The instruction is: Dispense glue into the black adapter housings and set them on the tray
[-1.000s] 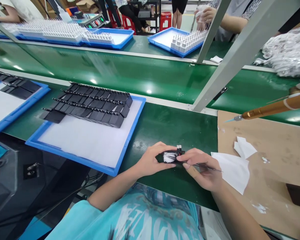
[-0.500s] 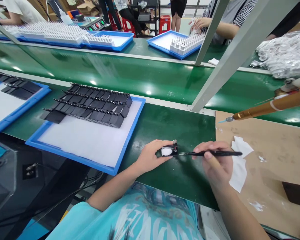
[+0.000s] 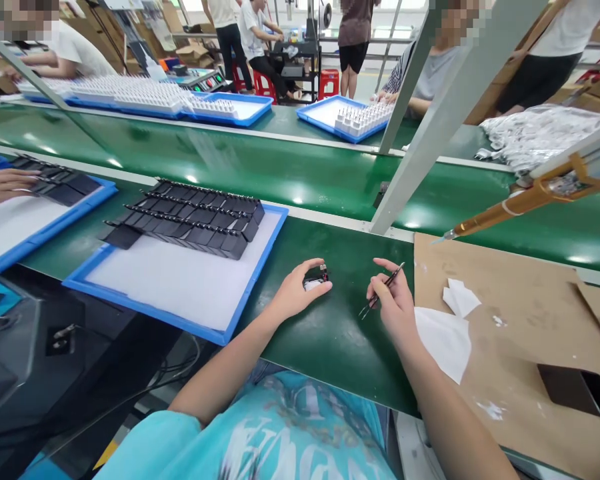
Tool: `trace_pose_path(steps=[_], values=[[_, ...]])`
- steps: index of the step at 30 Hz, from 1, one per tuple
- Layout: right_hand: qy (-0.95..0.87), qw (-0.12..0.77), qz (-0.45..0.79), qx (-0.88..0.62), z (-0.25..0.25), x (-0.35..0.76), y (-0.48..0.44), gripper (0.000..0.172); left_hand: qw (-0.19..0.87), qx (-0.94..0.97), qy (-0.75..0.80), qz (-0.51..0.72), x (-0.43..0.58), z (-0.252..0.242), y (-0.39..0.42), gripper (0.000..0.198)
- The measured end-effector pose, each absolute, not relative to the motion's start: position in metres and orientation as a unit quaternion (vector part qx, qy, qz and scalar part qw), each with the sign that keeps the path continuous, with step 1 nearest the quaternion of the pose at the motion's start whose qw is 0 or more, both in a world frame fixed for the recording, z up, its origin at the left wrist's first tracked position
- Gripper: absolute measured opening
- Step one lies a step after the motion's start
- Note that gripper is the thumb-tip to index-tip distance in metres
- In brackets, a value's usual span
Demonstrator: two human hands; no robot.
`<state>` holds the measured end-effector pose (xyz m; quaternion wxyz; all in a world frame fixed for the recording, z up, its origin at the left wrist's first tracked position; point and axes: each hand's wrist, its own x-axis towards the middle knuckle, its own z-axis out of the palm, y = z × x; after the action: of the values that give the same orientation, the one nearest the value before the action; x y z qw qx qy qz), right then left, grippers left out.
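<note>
at the bench (image 3: 325, 240), my left grip (image 3: 296, 291) is clasping a black casing (image 3: 312, 285), my right grip (image 3: 396, 305) is holding tweezers (image 3: 394, 275).

The green desk (image 3: 300, 347) looks smooth, softly shiny; beyond its far edge the green belt (image 3: 260, 167) is glossier, with bright glints. Near the desk's near edge, a smooth blue plastic tray (image 3: 145, 312) carries matt, paper-like white lining (image 3: 180, 283) and mostly matt black plastic blocks (image 3: 195, 217). The tweezers (image 3: 391, 277) look like dark metal. Matt brown cardboard (image 3: 520, 280) reaches the desk's far edge at right.
</note>
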<state>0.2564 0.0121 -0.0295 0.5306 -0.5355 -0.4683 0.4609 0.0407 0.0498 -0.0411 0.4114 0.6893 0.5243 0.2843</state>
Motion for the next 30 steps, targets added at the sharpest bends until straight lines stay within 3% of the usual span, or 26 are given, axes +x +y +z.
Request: trace_pose_path(steps=[9,16,21,30], values=[[-0.505,0.511,0.445,-0.535,-0.036,0.254,0.013,0.035,0.224,0.79,0.473,0.321,0.047,-0.057,0.057,0.025],[-0.528,0.511,0.415,-0.537,-0.031,0.254,0.013,0.036,0.195,0.847,0.44,0.227,0.035,-0.035,0.049,0.048],[-0.533,0.51,0.413,-0.534,-0.032,0.252,0.014,0.036,0.138,0.862,0.451,0.187,0.032,-0.023,0.043,0.045],[-0.547,0.504,0.404,-0.532,-0.035,0.252,0.013,0.038,0.2,0.809,0.502,0.231,0.036,-0.031,0.048,0.026]])
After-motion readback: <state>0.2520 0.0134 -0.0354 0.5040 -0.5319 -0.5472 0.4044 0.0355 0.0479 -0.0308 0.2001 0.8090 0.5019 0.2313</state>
